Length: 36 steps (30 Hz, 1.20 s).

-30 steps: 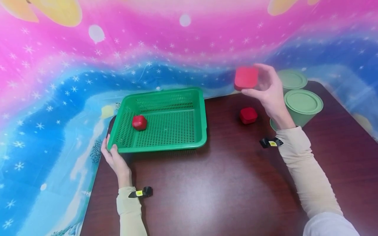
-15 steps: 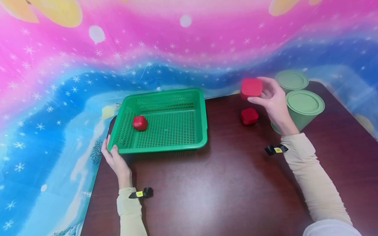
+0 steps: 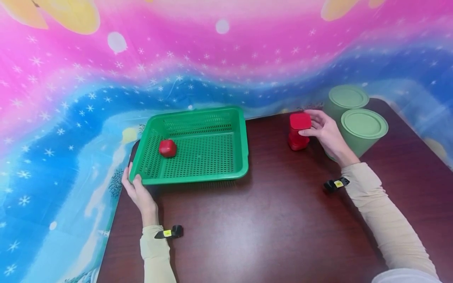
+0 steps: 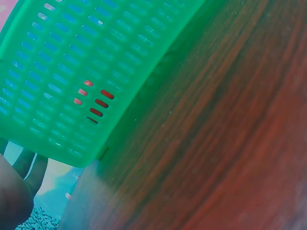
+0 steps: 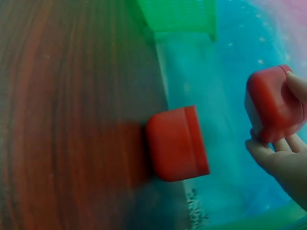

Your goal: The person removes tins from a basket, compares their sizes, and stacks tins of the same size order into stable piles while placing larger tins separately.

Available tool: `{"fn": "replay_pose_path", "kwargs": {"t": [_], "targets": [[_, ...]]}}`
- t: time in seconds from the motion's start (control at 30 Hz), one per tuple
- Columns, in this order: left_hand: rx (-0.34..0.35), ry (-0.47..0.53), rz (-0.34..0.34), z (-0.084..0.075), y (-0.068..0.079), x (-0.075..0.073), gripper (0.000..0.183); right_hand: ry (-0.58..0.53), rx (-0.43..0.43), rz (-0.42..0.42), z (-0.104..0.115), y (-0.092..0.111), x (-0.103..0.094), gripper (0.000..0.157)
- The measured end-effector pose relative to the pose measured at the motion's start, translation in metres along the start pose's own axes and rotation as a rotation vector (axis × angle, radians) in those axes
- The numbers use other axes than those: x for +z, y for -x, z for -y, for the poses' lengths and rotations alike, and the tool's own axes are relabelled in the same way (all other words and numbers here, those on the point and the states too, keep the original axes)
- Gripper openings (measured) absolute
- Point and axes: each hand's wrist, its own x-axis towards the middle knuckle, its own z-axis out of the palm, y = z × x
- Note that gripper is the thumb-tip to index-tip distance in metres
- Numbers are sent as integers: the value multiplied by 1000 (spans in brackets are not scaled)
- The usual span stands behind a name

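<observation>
My right hand (image 3: 327,133) pinches a small red lidded container (image 3: 300,121) between thumb and fingers. Directly below it, a second red container (image 3: 298,144) stands upright on the table; the right wrist view shows a gap between the held container (image 5: 274,103) and the standing container (image 5: 175,143). At the far left, my left hand (image 3: 140,198) grips the near left corner of a green perforated plastic basket (image 3: 194,181), thumb at the front and fingers along the side. Inside the basket, towards its left, lies a rounded red object (image 3: 168,148). Its kind is unclear.
Two pale green lidded canisters, a near canister (image 3: 364,124) and a far canister (image 3: 348,97), stand just right of my right hand. The dark wooden table (image 3: 240,236) ends at a patterned cloth (image 3: 212,63) behind and to the left.
My right hand has lowered the red container, bringing it down over the standing one and slightly to the right. The left hand and basket have stayed in place.
</observation>
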Motion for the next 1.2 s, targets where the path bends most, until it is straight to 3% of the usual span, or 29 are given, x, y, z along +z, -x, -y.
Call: {"fn": "replay_pose_path", "kwargs": {"t": [0.27,0.5,0.7,1.2], "targets": [[4,-20,7,1,-1,1,54,71,82,39,-15,-2,-15,55],[5,-17,1,3,-2,0,55,84,116,123,-24,-2,-23,56],[3,-20,4,1,0,0,54,208,161,146,-24,-5,-24,65],[-9,-16,4,1,0,0,54,394,15,99,-29,-2,-8,64]]}}
